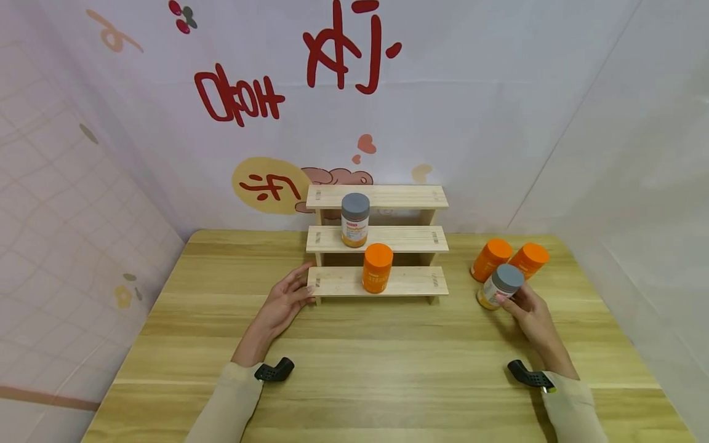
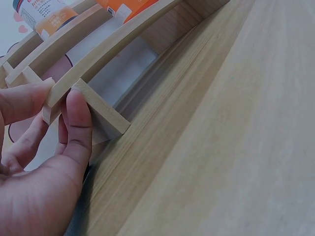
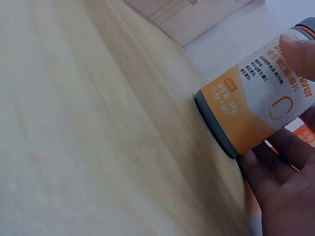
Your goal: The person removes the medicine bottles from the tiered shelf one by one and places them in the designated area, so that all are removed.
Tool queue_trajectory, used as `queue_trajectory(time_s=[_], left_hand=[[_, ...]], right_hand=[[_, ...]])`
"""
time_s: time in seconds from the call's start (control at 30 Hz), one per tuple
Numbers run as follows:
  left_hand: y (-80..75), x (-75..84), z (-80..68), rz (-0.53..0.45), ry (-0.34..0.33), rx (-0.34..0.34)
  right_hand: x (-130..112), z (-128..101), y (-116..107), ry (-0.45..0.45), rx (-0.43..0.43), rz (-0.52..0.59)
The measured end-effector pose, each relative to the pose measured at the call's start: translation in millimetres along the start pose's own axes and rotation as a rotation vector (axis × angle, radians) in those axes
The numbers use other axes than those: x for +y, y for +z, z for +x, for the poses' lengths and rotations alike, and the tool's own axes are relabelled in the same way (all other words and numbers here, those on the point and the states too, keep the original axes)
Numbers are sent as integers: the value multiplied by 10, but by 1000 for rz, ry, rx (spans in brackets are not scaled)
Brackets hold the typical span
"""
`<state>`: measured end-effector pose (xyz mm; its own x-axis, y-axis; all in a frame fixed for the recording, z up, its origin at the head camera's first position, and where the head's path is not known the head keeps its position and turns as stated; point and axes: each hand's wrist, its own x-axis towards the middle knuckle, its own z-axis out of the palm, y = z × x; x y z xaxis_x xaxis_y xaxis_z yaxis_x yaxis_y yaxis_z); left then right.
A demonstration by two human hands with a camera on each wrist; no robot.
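My left hand (image 1: 284,303) pinches the left end of the bottom board of a three-tier wooden shelf (image 1: 407,280); in the left wrist view, the thumb and fingers (image 2: 78,115) close on the board's corner. At the right, my right hand (image 1: 533,317) holds a grey-lidded vitamin C tablet bottle (image 1: 500,286), thumb on its label and fingers behind. The right wrist view shows this bottle's orange-and-white label (image 3: 256,93) and its base close to the table; whether they touch I cannot tell. Another grey-lidded bottle (image 1: 355,221) stands on the middle tier, and an orange bottle (image 1: 378,269) on the bottom tier.
Two orange bottles (image 1: 492,259) stand together just behind the held one, on the wooden table (image 1: 388,369). The shelf stands near the back edge, before a printed white wall cloth (image 1: 471,111). Black wrist straps (image 1: 275,371) show at both sleeves.
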<state>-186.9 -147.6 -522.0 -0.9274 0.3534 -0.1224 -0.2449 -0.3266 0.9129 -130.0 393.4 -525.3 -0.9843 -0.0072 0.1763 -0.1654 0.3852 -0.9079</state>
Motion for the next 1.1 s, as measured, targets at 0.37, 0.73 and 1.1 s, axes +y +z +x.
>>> queue_trajectory(time_s=[0.37,0.73,1.1], left_hand=[[-2,12,-7,4,-6,18],[4,9,0,-1,-3,14],[14,6,7,8,-9,1]], right_hand=[[-62,20,-23,34,-43,-34],[-392,26,-108,-63,-4,-78],[-691,38,-200,-144,47,-106]])
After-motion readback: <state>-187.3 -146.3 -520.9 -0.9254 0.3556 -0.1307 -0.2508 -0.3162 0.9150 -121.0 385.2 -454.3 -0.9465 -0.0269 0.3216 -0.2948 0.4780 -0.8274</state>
